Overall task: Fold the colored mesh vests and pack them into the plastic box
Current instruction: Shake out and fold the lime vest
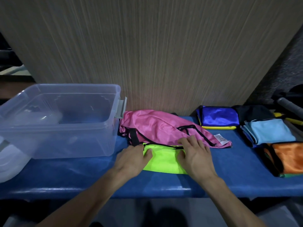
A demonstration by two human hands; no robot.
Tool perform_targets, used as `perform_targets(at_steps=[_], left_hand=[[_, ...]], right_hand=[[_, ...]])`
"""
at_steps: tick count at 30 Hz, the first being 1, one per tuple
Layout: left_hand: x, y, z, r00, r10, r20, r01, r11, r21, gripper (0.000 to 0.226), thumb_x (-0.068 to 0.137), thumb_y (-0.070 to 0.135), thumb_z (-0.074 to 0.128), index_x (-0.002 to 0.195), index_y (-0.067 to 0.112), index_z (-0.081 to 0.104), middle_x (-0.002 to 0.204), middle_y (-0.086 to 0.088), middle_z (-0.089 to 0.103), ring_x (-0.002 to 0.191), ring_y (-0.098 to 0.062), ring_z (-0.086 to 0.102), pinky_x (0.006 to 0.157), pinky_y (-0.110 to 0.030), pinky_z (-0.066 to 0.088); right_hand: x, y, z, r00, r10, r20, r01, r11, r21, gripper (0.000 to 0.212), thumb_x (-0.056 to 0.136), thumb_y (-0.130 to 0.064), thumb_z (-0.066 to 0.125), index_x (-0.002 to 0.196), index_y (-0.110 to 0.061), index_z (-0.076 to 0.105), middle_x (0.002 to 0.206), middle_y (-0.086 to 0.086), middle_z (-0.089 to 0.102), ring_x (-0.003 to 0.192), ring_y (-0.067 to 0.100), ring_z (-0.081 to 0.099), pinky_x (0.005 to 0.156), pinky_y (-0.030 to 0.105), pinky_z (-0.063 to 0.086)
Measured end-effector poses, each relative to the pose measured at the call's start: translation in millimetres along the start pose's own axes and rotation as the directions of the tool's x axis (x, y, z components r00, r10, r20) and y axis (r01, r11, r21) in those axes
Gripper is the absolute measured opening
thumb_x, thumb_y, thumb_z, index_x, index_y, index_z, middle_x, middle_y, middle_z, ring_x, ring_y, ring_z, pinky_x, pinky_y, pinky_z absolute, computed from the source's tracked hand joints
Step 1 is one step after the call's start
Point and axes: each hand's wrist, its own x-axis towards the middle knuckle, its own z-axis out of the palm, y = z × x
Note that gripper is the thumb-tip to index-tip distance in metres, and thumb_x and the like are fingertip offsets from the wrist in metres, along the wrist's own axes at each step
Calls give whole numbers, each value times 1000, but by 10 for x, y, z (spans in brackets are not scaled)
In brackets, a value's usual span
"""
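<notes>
A folded neon-green mesh vest (pixel 164 159) lies flat on a blue table (pixel 229 169), pinned between a person's two hands. The left hand (pixel 131 159) rests palm down on the vest's left end, fingers straight and spread, thumb lying on the green fabric. The right hand (pixel 195 153) presses flat on the right end, fingers extended, their tips reaching the vest's black-trimmed far edge and touching the garment beyond it. Neither hand grasps anything; both lie relaxed and flat on the cloth.

Just beyond the fingertips sprawls an unfolded pink mesh vest (pixel 157 128) with black binding, a white label (pixel 221 139) showing at its end to the right of the right hand. Its near edge meets the green vest's far edge.

To the left of the left hand stands a clear plastic box (pixel 105 145), open-topped, a grey latch (pixel 121 107) on the side nearest the pink vest. A translucent lid (pixel 11 161) lies against the box's far-left corner.

Well to the right of the right hand sit folded vests: a royal-blue one (pixel 219 117) over a yellow edge, farther right a black one (pixel 254 113), a light-blue one (pixel 268 131), and nearest the viewer an orange one (pixel 288 157). Behind everything rises a wood-grain panel (pixel 155 46).
</notes>
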Motion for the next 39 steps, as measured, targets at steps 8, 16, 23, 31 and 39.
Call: perform_targets(at_steps=[8, 16, 23, 31, 39], left_hand=[[118, -142, -47, 872, 428, -236, -448, 893, -35, 17, 95, 31, 62, 112, 30, 63, 110, 16, 46, 104, -8, 46, 72, -34, 53], [237, -45, -135, 839, 515, -174, -519, 854, 28, 11, 101, 30, 59, 101, 20, 62, 104, 11, 54, 100, -10, 45, 87, -29, 43], [313, -19, -167, 888, 445, -114, -456, 886, -91, 13, 105, 24, 51, 95, 27, 44, 86, 15, 49, 85, -7, 44, 75, -32, 41], [416, -85, -115, 935, 355, 9, -314, 840, -443, 21, 97, 15, 65, 100, 32, 54, 100, 4, 55, 91, -3, 50, 81, -17, 42], [483, -213, -175, 930, 365, 41, -282, 781, -557, 10, 91, 24, 76, 88, 20, 67, 77, 5, 55, 72, -2, 45, 69, -18, 40]], right_hand=[[81, 52, -97, 986, -169, -15, 169, 986, 7, 24, 75, -14, 75, 96, -24, 74, 93, -3, 69, 88, 28, 64, 77, 45, 48], [137, 144, -133, 941, -338, -6, 338, 941, -6, 29, 77, -14, 82, 100, -30, 78, 103, -9, 63, 95, 23, 57, 73, 38, 42], [306, 49, -121, 916, -350, 194, 303, 923, 237, 26, 96, -41, 53, 114, -31, 69, 112, -10, 59, 110, 16, 47, 96, 40, 38], [494, -15, 3, 881, -376, 285, 240, 877, 416, 8, 81, -45, 65, 84, -42, 58, 95, -18, 60, 99, 16, 56, 102, 50, 42], [550, 37, 89, 900, -360, 247, 149, 785, 601, 31, 90, -12, 72, 82, -33, 50, 78, -14, 56, 71, 2, 51, 73, 20, 42]])
